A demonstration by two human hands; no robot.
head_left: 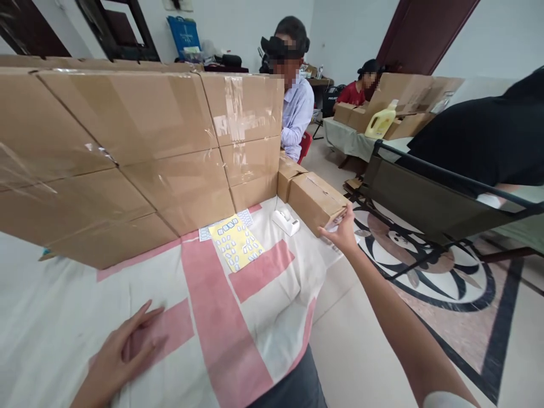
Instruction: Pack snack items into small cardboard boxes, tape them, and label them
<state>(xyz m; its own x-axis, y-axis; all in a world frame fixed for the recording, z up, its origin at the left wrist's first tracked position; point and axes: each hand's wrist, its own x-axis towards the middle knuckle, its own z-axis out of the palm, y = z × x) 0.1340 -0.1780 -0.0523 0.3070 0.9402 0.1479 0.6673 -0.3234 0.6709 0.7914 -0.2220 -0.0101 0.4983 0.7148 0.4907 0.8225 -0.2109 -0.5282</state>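
Observation:
My left hand [123,351] rests over the pink and white tablecloth [157,277] at the lower left, fingers apart and holding nothing. At the table's right edge, my right hand [342,229] touches the near end of a small cardboard box [312,198], thumb and fingers spread at its corner. Something pale shows at that end, too small to make out. A white tape dispenser [286,221] stands left of the box. Near the middle lies a yellow sheet [237,243] with blue-outlined shapes, partly over a patterned white sheet [204,233].
A wall of taped cardboard boxes [170,141] spans the table's far side. Behind it sits a person [297,107] in a light shirt. On the right are a folding chair [408,198], a person in black [488,130] and another table with boxes and a yellow jug [381,122].

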